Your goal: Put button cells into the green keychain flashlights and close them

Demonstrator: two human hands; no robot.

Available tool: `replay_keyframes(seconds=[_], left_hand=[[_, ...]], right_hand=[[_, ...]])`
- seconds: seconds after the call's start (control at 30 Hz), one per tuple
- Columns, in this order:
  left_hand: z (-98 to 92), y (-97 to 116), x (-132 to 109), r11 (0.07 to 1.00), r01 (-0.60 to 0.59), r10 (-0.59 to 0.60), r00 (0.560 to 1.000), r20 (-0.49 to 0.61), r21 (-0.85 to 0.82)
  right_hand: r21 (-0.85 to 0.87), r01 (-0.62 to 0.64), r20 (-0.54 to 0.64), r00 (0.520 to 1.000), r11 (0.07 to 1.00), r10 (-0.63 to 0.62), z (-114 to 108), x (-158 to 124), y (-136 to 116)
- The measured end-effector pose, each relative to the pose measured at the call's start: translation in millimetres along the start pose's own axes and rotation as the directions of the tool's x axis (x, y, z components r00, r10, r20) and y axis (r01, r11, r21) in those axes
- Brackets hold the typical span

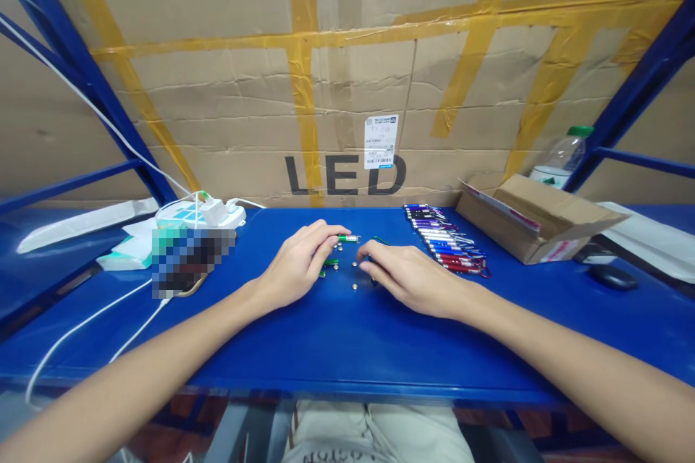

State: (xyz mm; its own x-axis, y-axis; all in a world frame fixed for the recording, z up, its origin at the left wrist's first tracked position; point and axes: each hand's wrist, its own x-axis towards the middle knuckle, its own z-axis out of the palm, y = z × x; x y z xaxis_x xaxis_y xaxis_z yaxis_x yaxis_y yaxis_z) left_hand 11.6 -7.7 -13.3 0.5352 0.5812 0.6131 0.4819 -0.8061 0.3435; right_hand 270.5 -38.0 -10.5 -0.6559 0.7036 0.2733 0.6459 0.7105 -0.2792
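My left hand (pixel 298 260) is closed over a small green flashlight tube (pixel 348 238), whose end sticks out past the fingertips. Below those fingers lie more green tubes (pixel 330 262), partly hidden by the hand. My right hand (pixel 405 271) is curled with thumb and fingers close together; what they hold, if anything, is hidden. A green carabiner clip (pixel 378 239) shows just behind its knuckles. Between the hands, small silver pieces (pixel 355 287) are scattered on the blue table (pixel 304 347).
Right of my hands lies a row of mini flashlights with clips (pixel 445 240) in several colours. Farther right are an open cardboard box (pixel 535 221), a black mouse (pixel 612 277) and a bottle (pixel 565 155). At left are a blurred phone (pixel 192 264), power strip (pixel 233 215) and white cables.
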Motion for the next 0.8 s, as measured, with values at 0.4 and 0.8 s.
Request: replay_keyframes(seconds=[0.4, 0.8], left_hand=[[-0.4, -1.3, -2.4, 0.997, -0.039, 0.044, 0.996, 0.074, -0.067], [-0.5, -1.8, -2.6, 0.996, -0.073, 0.080, 0.988, 0.129, -0.055]], right_hand=[[-0.124, 0.022, -0.125, 0.991, 0.992, -0.037, 2.3, 0.5, 2.3], [-0.060, 0.064, -0.237, 0.969, 0.996, -0.076, 6.4, -1.0, 9.4]])
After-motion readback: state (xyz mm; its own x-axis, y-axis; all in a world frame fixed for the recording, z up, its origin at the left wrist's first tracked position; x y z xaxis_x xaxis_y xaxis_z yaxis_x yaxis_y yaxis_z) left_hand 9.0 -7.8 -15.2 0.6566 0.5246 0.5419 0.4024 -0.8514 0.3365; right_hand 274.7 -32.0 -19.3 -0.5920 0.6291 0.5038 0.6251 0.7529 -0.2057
